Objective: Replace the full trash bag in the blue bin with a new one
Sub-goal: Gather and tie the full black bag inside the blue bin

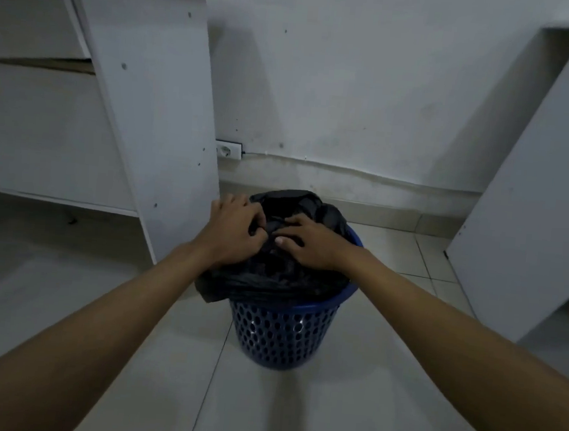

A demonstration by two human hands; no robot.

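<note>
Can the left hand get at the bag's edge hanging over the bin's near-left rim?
Probably yes. The left hand already grips the black bag at its top, and the draped edge lies just below it outside the blue bin, with nothing between them.

Bin point(283, 332) at centre, on floor point(345, 409). Bag point(277, 276) in bin, spilling over rim at 9 o'clock. Left hand point(235, 228) on bag top at 10 o'clock, right hand point(311, 243) on it at 1 o'clock, fingertips near touching. Desk point(141, 106) at 10 o'clock of bin. Panel point(534, 209) at 2 o'clock. Wall point(356, 84) behind, 12 o'clock; socket point(228, 149) on wall, just beside desk.
</note>
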